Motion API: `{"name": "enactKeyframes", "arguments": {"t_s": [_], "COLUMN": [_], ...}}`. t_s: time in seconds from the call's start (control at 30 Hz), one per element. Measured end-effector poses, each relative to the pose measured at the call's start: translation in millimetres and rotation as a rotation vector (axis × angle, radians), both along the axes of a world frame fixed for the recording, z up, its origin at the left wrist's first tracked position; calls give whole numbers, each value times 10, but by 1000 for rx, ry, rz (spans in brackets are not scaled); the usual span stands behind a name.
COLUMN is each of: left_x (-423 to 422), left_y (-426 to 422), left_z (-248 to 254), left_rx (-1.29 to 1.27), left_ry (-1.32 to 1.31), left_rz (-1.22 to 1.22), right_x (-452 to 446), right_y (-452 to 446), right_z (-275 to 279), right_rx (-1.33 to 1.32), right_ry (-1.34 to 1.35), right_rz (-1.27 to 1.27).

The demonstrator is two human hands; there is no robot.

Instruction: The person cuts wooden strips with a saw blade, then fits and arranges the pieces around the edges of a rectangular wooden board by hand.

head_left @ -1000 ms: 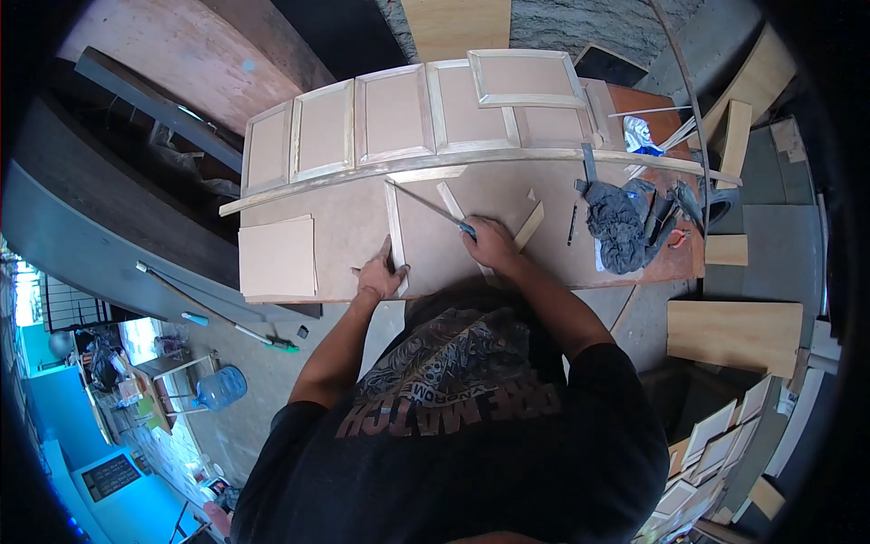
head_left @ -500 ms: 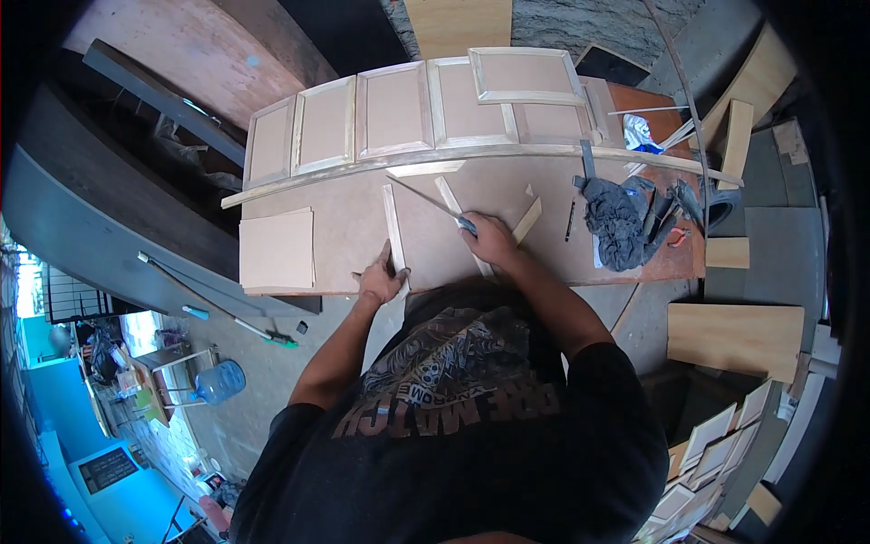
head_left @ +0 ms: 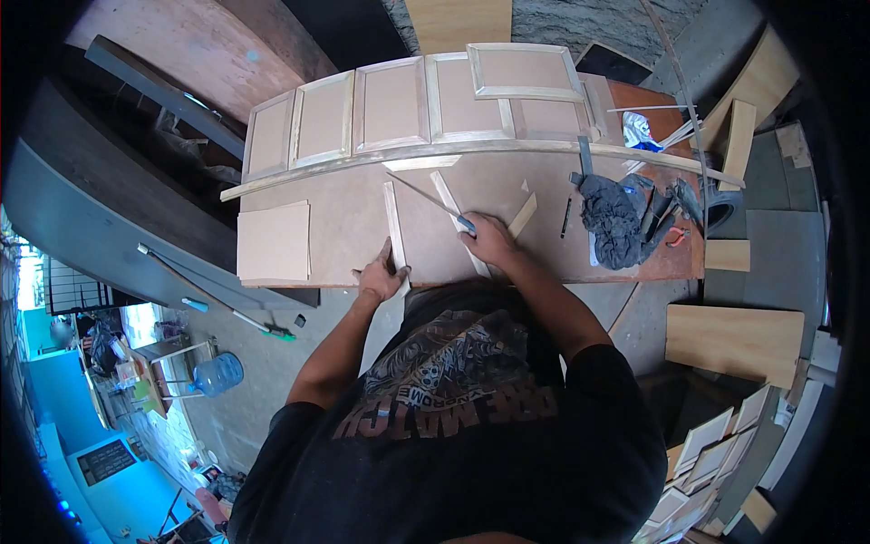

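My left hand (head_left: 380, 279) grips the lower end of a pale wooden strip (head_left: 393, 222) at the table's near edge, thumb on one side and fingers on the other. In my right hand (head_left: 488, 241) is a long thin-bladed tool (head_left: 421, 193) with a blue-grey handle; whether it is a file or a narrow saw I cannot tell. Its blade slants up and left, over a second wooden strip (head_left: 444, 192), and its tip is near the first strip's upper end. A short angled offcut (head_left: 523, 216) lies right of my right hand, and another angled piece (head_left: 424, 163) lies farther back.
Framed panels (head_left: 391, 104) line the back of the table behind a long wooden batten (head_left: 362, 159). Thin boards (head_left: 274, 240) are stacked at left. At right are a black pencil (head_left: 566, 218), a dark crumpled cloth (head_left: 609, 218) and red-handled pliers (head_left: 677, 238).
The view has shifted slightly. Both hands keep nearly the same places and grips, and the tool and strips show no clear movement of their own.
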State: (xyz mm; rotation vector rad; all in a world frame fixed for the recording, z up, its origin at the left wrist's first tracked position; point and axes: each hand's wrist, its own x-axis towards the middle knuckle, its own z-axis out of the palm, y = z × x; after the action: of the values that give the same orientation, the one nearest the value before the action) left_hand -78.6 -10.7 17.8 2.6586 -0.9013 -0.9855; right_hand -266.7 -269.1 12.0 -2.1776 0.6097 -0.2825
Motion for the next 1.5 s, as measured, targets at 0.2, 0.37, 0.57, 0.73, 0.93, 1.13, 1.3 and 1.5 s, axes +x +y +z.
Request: {"name": "enactKeyframes", "arguments": {"t_s": [0.2,0.37,0.57,0.73,0.93,1.13,1.3,1.5], "left_x": [-122,-166,-176,-106,6,14,98,150], "left_y": [8,23,26,-43,-100,-281,-192,-144], "left_z": [109,145,109,226,190,477,225,91], "left_rx": [42,44,33,98,46,140,50,40], "left_ry": [-3,-24,-47,-62,-5,4,24,18], "left_rz": [-9,-11,-22,-99,-117,-102,-32,-14], "right_x": [-4,-14,-250,-663,-1073,-1157,-1160,-1113], "right_y": [36,-63,-374,-536,-466,-431,-362,-265], "right_z": [5,133,292,461,310,96,-60,20], "right_rx": [17,19,258,-71,-249,-359,-380,-387], "right_ry": [-19,-169,-185,68,13,68,105,290], "right_rz": [-63,-90,-244,-462,-729,-912,-897,-861]}}
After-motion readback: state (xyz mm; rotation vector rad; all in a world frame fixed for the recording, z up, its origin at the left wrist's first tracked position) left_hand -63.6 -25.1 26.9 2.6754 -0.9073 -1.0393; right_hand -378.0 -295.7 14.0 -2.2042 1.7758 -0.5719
